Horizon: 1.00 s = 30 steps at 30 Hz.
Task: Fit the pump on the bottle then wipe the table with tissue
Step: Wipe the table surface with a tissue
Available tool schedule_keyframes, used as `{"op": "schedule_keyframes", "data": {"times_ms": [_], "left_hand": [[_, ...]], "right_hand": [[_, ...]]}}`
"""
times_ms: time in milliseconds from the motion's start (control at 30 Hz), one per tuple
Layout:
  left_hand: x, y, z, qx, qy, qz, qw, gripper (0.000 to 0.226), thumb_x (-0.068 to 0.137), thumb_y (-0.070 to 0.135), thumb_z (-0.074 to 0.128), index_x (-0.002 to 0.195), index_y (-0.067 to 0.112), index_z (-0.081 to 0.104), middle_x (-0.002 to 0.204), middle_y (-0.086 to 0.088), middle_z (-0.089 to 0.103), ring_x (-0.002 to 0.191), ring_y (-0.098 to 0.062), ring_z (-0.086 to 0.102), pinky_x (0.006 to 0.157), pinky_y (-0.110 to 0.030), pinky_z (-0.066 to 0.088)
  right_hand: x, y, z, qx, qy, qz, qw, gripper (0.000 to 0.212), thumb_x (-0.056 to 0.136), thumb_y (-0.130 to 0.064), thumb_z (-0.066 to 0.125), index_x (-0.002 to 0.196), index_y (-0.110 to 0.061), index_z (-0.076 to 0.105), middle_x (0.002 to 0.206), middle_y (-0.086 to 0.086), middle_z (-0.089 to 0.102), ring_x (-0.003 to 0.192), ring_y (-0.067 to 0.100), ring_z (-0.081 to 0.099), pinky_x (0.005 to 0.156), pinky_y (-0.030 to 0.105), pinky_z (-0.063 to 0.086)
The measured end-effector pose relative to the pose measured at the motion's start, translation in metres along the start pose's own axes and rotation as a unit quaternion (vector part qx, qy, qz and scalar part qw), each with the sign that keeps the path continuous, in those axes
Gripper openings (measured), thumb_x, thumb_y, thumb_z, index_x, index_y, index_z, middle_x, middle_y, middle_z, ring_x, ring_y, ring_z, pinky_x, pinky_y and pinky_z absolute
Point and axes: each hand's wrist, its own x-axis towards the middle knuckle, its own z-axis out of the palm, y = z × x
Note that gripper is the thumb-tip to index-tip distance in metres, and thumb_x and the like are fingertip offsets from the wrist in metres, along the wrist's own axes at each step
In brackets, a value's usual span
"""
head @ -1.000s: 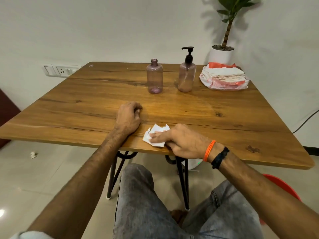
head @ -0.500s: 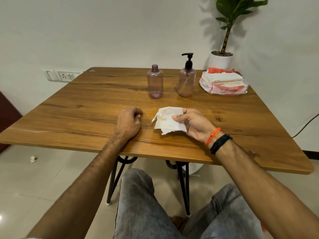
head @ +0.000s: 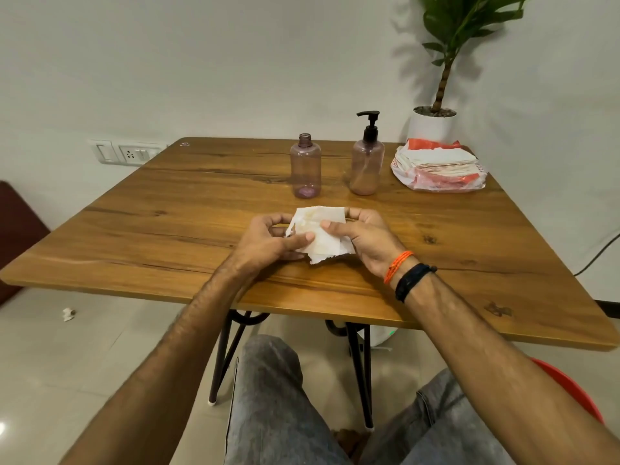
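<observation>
Both my hands now pinch the stained tissue (head: pixel 318 234), lifted off the table (head: pixel 167 229): left hand (head: pixel 271 241) newly joined at 9 o'clock, right hand (head: pixel 367 238) at 3. Wiping has likely paused for refolding. Beyond, at 12, stand an open bottle (head: pixel 305 167) and a pump-fitted bottle (head: pixel 367 166); tissue pack (head: pixel 439 169) and potted plant (head: pixel 436 122) at 1.

Cut off at the top edge: plant (head: pixel 459 25). Behind tissue (head: pixel 318 234): fingertips of both hands. Unreadable print on tissue pack (head: pixel 439 169).
</observation>
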Motion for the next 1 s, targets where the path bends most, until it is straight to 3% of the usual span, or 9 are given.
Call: {"op": "schedule_keyframes", "data": {"times_ms": [100,267,367,500,600,667,767,867,1000], "left_hand": [[0.0,0.0,0.002,0.013,0.047,-0.003,0.999,0.045,0.07,0.007,0.085,0.11,0.012,0.065,0.086,-0.004,0.078,0.082,-0.021,0.076,0.06,-0.027,0.061],[0.005,0.004,0.002,-0.047,0.118,0.008,0.992,0.044,0.069,0.003,0.083,0.109,0.014,0.067,0.094,-0.007,0.076,0.087,-0.022,0.075,0.07,-0.036,0.061],[0.004,0.006,0.003,-0.106,0.093,-0.016,0.99,0.049,0.068,0.0,0.082,0.112,0.011,0.064,0.102,-0.012,0.075,0.09,-0.026,0.075,0.073,-0.039,0.061],[0.003,0.001,0.003,-0.023,0.09,-0.042,0.995,0.056,0.068,0.005,0.084,0.119,0.015,0.062,0.111,-0.009,0.072,0.099,-0.024,0.072,0.088,-0.044,0.058],[0.001,0.0,0.003,-0.064,0.08,-0.038,0.994,0.043,0.074,-0.002,0.077,0.115,0.008,0.066,0.111,-0.014,0.072,0.098,-0.029,0.072,0.084,-0.045,0.059],[0.001,0.002,0.004,-0.096,0.07,-0.024,0.993,0.022,0.081,-0.009,0.066,0.098,0.003,0.07,0.101,-0.018,0.073,0.086,-0.028,0.074,0.069,-0.04,0.063],[0.001,0.005,0.003,-0.133,0.079,-0.029,0.987,0.026,0.086,-0.009,0.044,0.078,-0.002,0.068,0.087,-0.02,0.072,0.073,-0.025,0.073,0.051,-0.027,0.059],[0.003,0.003,0.0,-0.165,0.063,-0.041,0.983,0.029,0.081,0.002,0.04,0.087,-0.009,0.065,0.091,-0.024,0.072,0.084,-0.034,0.072,0.061,-0.031,0.061],[0.006,0.001,0.0,-0.109,0.089,-0.036,0.989,0.021,0.078,0.001,0.067,0.099,0.003,0.069,0.109,-0.021,0.068,0.099,-0.034,0.07,0.074,-0.038,0.062]], "right_hand": [[0.0,0.0,0.0,-0.073,0.028,-0.005,0.997,0.033,0.079,0.0,0.075,0.111,-0.003,0.067,0.109,0.016,0.072,0.095,0.025,0.071,0.081,0.038,0.059],[-0.002,-0.003,-0.002,-0.19,-0.002,0.017,0.982,0.038,0.074,-0.007,0.081,0.11,-0.012,0.068,0.099,0.01,0.075,0.083,0.018,0.071,0.064,0.027,0.056],[-0.002,-0.003,-0.002,-0.144,-0.013,0.022,0.989,0.038,0.076,-0.004,0.079,0.111,-0.013,0.068,0.103,0.01,0.075,0.079,0.017,0.071,0.056,0.022,0.056],[-0.002,0.002,-0.003,-0.083,-0.021,0.025,0.996,0.032,0.082,-0.003,0.073,0.112,-0.01,0.068,0.096,0.008,0.074,0.072,0.012,0.072,0.051,0.02,0.055],[-0.001,0.005,-0.004,-0.086,-0.031,-0.004,0.996,0.026,0.084,0.003,0.069,0.108,-0.007,0.071,0.097,0.01,0.071,0.078,0.015,0.07,0.059,0.024,0.06],[-0.001,0.006,-0.005,-0.1,-0.041,-0.029,0.994,0.024,0.085,0.009,0.064,0.1,-0.007,0.073,0.097,0.013,0.071,0.085,0.021,0.068,0.073,0.031,0.06],[-0.002,0.006,-0.007,-0.136,-0.063,-0.056,0.987,0.029,0.083,0.008,0.056,0.091,-0.01,0.078,0.104,0.019,0.073,0.096,0.029,0.064,0.089,0.043,0.053],[-0.002,0.006,-0.009,-0.141,-0.116,-0.062,0.981,0.024,0.077,-0.011,0.057,0.08,-0.013,0.081,0.103,0.01,0.076,0.104,0.022,0.068,0.086,0.033,0.054],[0.0,0.01,-0.01,-0.22,-0.043,-0.08,0.971,0.024,0.076,-0.031,0.079,0.085,-0.009,0.08,0.094,0.006,0.078,0.099,0.016,0.069,0.088,0.034,0.054]]}}
